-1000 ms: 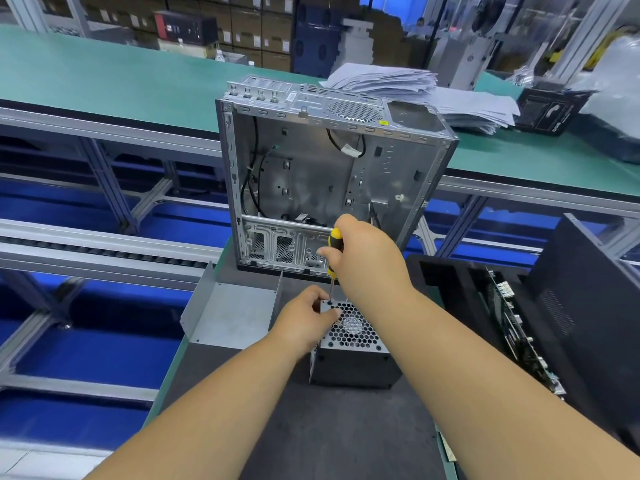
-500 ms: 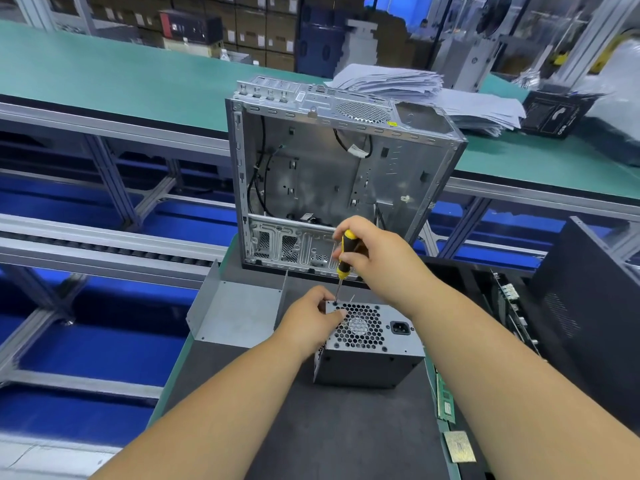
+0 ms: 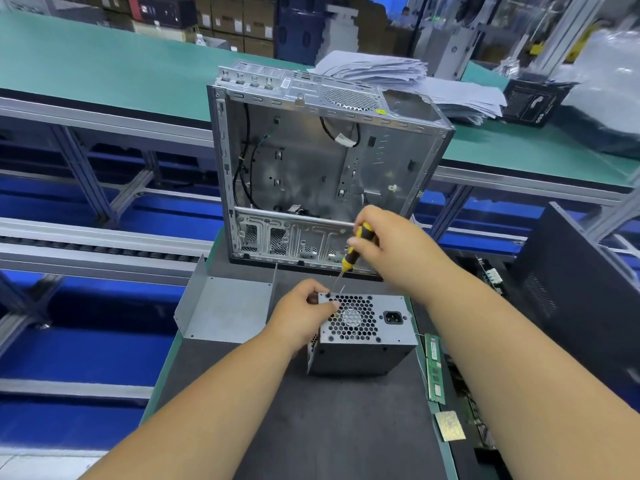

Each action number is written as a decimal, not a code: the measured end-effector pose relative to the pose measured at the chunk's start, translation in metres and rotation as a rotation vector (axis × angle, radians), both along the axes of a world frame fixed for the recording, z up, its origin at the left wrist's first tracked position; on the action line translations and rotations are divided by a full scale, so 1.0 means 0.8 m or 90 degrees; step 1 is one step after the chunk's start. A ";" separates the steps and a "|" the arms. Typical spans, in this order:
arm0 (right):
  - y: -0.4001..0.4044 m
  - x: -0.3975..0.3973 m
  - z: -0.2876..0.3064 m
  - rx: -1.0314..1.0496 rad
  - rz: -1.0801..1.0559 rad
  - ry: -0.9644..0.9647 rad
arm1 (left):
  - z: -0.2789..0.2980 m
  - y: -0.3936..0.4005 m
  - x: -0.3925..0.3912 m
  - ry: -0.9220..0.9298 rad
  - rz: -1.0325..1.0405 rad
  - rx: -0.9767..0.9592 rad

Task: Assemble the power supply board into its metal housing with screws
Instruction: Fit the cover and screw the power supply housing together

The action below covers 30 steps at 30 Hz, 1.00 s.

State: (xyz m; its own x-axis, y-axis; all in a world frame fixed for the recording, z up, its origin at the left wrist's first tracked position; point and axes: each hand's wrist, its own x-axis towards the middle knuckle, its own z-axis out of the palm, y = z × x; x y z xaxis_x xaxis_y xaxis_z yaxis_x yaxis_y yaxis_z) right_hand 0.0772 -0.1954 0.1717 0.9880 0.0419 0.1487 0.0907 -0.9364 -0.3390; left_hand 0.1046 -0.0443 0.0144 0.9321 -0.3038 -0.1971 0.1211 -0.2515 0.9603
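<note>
Evidently mid-fastening: right hand [image 3: 391,244] clamped round yellow-and-black screwdriver [image 3: 353,252], tip at a corner screw on the power supply unit's [image 3: 360,336] top grille face. Left hand [image 3: 304,315] gripping that same corner, just beside the tip. Other corner screws seemingly seated already. Loose metal cover [image 3: 225,313] left of the grip; open computer chassis [image 3: 322,168] just behind, limiting elbow room forward.

Under our right hand [image 3: 391,244] we see a yellow-and-black screwdriver [image 3: 356,247]; beside our left hand [image 3: 301,313], a grey power supply [image 3: 363,355] with honeycomb grille, on a dark mat [image 3: 329,427].
</note>
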 end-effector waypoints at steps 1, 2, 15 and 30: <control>-0.008 -0.005 0.000 0.014 -0.034 -0.008 | -0.001 0.000 0.000 0.021 0.002 -0.027; -0.017 -0.011 -0.002 0.042 -0.073 -0.017 | -0.001 0.000 0.000 0.039 0.006 -0.047; -0.102 -0.091 -0.085 0.812 -0.430 0.161 | 0.013 0.003 -0.013 0.062 0.018 -0.016; -0.160 -0.208 -0.223 0.244 -0.382 0.323 | 0.023 -0.014 -0.095 -0.029 0.178 0.040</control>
